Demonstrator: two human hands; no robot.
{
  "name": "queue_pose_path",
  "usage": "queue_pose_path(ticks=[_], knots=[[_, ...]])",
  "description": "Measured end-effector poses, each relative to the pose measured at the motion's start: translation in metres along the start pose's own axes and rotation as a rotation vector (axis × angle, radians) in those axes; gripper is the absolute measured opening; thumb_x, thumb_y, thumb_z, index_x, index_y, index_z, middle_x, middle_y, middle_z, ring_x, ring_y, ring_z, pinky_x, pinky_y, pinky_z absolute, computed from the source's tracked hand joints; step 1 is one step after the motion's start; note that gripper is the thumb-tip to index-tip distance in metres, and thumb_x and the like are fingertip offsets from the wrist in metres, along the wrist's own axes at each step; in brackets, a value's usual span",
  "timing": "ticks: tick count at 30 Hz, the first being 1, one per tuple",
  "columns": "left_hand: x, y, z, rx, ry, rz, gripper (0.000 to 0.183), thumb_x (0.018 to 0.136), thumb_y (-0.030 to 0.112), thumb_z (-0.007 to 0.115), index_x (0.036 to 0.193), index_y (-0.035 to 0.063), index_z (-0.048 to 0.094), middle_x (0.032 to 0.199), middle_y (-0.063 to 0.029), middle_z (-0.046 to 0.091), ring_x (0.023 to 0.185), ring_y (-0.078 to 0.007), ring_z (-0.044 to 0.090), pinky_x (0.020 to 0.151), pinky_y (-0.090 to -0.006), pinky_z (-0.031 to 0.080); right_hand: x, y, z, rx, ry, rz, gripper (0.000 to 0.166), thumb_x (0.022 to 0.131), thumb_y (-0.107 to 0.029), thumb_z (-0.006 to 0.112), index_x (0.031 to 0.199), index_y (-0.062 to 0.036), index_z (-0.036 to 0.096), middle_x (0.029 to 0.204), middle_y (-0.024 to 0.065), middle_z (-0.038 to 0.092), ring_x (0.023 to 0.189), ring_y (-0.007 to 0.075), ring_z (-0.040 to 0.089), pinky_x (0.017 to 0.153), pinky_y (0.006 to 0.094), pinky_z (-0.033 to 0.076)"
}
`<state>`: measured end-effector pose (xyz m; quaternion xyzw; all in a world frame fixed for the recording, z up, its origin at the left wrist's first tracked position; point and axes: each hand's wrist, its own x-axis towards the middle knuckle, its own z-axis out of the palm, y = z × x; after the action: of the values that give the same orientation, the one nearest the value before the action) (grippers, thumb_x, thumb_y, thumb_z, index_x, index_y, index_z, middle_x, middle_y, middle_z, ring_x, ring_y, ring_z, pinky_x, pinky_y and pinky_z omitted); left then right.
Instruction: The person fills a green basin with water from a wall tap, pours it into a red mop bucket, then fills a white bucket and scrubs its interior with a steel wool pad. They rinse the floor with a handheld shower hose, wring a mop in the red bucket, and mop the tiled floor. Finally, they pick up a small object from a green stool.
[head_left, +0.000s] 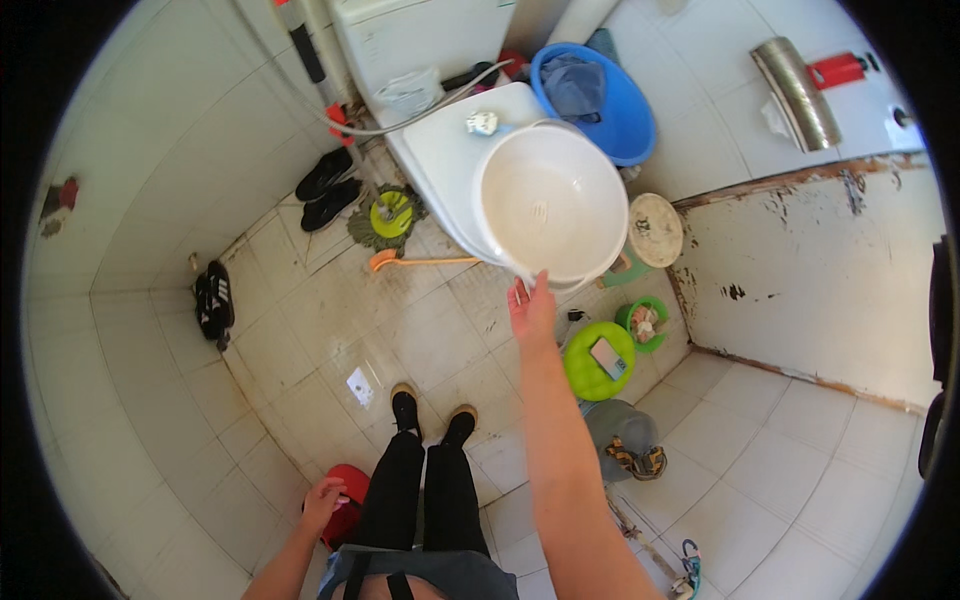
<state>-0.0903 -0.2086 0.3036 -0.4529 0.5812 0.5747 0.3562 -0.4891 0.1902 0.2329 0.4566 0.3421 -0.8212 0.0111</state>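
My right hand grips the near rim of a white plastic basin. The basin overlaps the lid of a white toilet; whether it rests there or hangs above, I cannot tell. Its inside shows a pale beige bottom with a small moulded mark. On the lid, left of the basin, lies a small white-and-blue crumpled item. My left hand is low on the left, fingers loosely bent, with nothing plainly held. Behind it in the picture is a red plastic container, partly hidden by the hand and my leg.
A blue tub with grey cloth stands behind the basin. Left are a mop, an orange-headed brush and black shoes. Right are a lidded bucket, a green bin and a green stool bearing a phone.
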Motion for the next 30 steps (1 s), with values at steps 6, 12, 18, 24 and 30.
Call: queue_pose_path(ticks=[6,12,18,24,30], knots=[[-0.005,-0.017,-0.019,0.342,0.263,0.226,0.005,0.08,-0.001,0.064,0.079,0.0014,0.06,0.069,-0.0044,0.062,0.061,-0.0112,0.058,0.057,-0.0271,0.049,-0.018,0.022,-0.067,-0.959,-0.254,0.123,0.056,0.091,-0.045,0.055,0.132,-0.0069,0.045,0.127,0.0081,0.055,0.098,0.0228,0.058,0.085,0.0382,0.046],[-0.004,-0.007,-0.043,-0.014,0.317,0.237,0.007,0.083,0.003,0.061,0.077,0.0001,0.06,0.067,-0.008,0.063,0.061,-0.0122,0.061,0.057,-0.0263,0.05,-0.071,-0.019,-0.269,-1.628,-0.307,-0.079,0.023,0.086,-0.02,0.059,0.099,-0.002,0.06,0.075,0.0094,0.063,0.065,0.0178,0.06,0.061,0.0326,0.05],[0.042,-0.047,-0.068,0.068,0.453,0.438,0.026,0.091,0.017,0.051,0.11,0.0021,0.061,0.083,-0.0108,0.066,0.074,-0.0177,0.063,0.072,-0.0327,0.052,-0.126,-0.019,-0.232,-1.882,-0.378,0.028,0.024,0.085,-0.028,0.06,0.092,-0.0045,0.063,0.08,0.0082,0.065,0.075,0.0191,0.063,0.066,0.0332,0.05],[-0.03,0.02,-0.086,-0.265,0.291,0.179,0.026,0.09,0.016,0.052,0.113,0.0049,0.059,0.087,-0.0092,0.066,0.075,-0.016,0.063,0.067,-0.0294,0.05,-0.058,0.06,-0.03,-1.835,-0.677,-0.417,0.033,0.088,-0.034,0.057,0.098,-0.0027,0.062,0.087,0.0151,0.066,0.084,0.0261,0.064,0.073,0.0385,0.05],[-0.073,0.019,-0.06,-0.641,0.387,-0.029,0.019,0.091,0.008,0.048,0.106,0.0053,0.059,0.088,-0.0082,0.066,0.072,-0.0171,0.066,0.062,-0.0258,0.049,0.065,0.144,0.28,-1.011,-0.718,-0.049,0.02,0.092,-0.023,0.054,0.109,-0.0148,0.046,0.088,0.0021,0.049,0.072,0.0127,0.049,0.058,0.0269,0.045]])
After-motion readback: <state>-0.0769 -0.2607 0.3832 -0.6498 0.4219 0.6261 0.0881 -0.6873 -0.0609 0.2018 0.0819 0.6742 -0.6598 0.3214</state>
